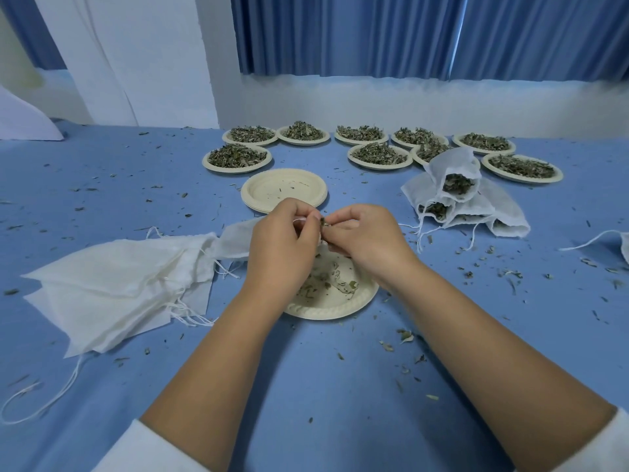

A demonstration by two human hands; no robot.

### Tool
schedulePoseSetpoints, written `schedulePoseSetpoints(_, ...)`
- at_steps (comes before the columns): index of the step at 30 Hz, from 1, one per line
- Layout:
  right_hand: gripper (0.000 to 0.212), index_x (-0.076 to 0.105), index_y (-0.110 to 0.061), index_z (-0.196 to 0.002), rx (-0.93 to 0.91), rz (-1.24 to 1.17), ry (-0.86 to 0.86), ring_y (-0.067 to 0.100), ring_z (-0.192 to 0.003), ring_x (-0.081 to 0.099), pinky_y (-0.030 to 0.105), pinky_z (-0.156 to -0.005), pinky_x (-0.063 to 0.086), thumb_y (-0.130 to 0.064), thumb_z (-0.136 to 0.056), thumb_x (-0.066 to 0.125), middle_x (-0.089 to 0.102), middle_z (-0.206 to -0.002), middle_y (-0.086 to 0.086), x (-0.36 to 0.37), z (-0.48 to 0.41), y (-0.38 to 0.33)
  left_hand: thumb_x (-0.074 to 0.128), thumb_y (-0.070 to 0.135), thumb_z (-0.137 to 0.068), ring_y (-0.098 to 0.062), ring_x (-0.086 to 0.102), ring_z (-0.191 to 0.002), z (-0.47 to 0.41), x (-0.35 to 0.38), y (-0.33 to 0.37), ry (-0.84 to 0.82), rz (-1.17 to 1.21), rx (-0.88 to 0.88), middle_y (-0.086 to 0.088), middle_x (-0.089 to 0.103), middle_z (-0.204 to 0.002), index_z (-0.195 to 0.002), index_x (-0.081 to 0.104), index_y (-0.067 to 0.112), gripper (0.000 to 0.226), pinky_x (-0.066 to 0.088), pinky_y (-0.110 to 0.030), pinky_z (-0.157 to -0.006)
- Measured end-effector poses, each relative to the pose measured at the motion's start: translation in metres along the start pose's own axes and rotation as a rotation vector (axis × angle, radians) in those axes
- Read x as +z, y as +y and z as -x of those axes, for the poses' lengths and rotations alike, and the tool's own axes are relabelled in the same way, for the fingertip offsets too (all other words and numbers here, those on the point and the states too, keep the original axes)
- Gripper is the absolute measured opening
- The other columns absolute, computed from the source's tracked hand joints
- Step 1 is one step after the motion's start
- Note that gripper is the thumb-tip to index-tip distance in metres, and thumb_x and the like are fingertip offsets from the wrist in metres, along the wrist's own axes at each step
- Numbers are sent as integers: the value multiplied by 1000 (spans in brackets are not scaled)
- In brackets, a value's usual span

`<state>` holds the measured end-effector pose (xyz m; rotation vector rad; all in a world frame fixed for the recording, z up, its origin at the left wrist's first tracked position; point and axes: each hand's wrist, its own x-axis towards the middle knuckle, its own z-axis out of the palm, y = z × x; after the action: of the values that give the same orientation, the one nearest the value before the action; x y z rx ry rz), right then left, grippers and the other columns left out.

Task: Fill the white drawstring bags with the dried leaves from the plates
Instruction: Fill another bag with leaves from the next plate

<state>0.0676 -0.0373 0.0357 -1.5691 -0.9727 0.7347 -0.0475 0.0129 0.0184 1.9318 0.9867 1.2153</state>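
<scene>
The left hand (282,240) pinches a white bag (235,241); touching it, the right hand (367,240) pinches dried leaves (323,222), with a plate (333,304) below both.

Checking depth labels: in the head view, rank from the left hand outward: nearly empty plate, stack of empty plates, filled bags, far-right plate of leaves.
From the left hand, which grips a bag:
1. Nearly empty plate, directly beneath it.
2. Stack of empty plates, just beyond it.
3. Filled bags, off to the right.
4. Far-right plate of leaves, behind those bags.

9 plates (238,169) heaped with leaves (237,155)
</scene>
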Motion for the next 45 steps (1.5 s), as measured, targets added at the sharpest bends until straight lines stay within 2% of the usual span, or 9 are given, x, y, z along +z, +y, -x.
schedulePoseSetpoints(5,17,75,-22,-71,-135,229,-17,24,-68,66,32,-68,54,-14,-86,70,74,-78,7,1,4,1,56,22,-95,5,57,-69,-2,-2,-1,20,10,-26,14,66,-77,-88,64,24,11,41,-9,-60)
schedulePoseSetpoints(12,33,76,-15,-88,109,-236,-243,5,-80,71,11,-69,53,5,-93,50,77,-91,6,-9,-6,-3,56,20,-96,4,57,-61,-2,-1,-3,-13,19,-33,12,64,-68,-86,62,24,11,41,-11,-57)
schedulePoseSetpoints(16,24,72,-9,-104,47,-202,-152,5,-77,71,13,-69,54,6,-92,56,75,-93,5,-1,-3,2,57,21,-95,3,56,-62,-3,-2,-3,-3,15,-28,13,64,-70,-84,60,27,13,41,-11,-57)
schedulePoseSetpoints(22,8,73,-13,-87,-76,-67,14,24,-86,73,33,-82,60,-6,-83,74,76,-85,7,8,1,8,57,18,-95,10,56,-63,-2,-2,0,-5,14,3,15,64,-71,-84,61,25,14,38,-5,-55)
schedulePoseSetpoints(29,13,76,-21,-79,-103,-111,-40,-6,-59,63,7,-56,45,-10,-84,74,71,-65,-13,2,-1,10,55,17,-96,9,57,-63,-3,-6,4,3,114,-33,18,64,-71,-82,60,28,18,39,-5,-56)
schedulePoseSetpoints(34,12,75,-21,-89,-65,-215,-140,-1,-66,65,12,-55,46,-11,-81,77,75,-78,-6,-4,-5,7,57,24,-96,0,55,-61,-8,-11,3,57,233,-134,14,62,-68,-87,65,21,12,46,-21,-66)
schedulePoseSetpoints(39,32,63,-25,-91,-70,-108,42,1,-66,58,18,-60,47,-25,-70,87,62,-91,-6,-4,-11,10,58,23,-96,1,46,-47,-10,-15,9,25,373,-185,15,55,-57,-84,64,23,13,41,-21,-58)
schedulePoseSetpoints(42,45,61,-19,-121,72,-309,-205,13,-97,70,27,-75,58,-24,-80,79,68,-114,4,-7,-13,9,56,20,-97,-1,34,-36,-11,-18,13,-20,487,-216,14,46,-46,-82,64,21,17,31,-12,-40)
schedulePoseSetpoints(45,25,70,-8,-110,166,-517,-422,23,-93,72,31,-75,59,-18,-87,70,73,-103,13,-8,-12,9,56,20,-97,-2,29,-35,-10,-20,14,-85,517,-234,12,41,-43,-82,64,20,17,28,-12,-37)
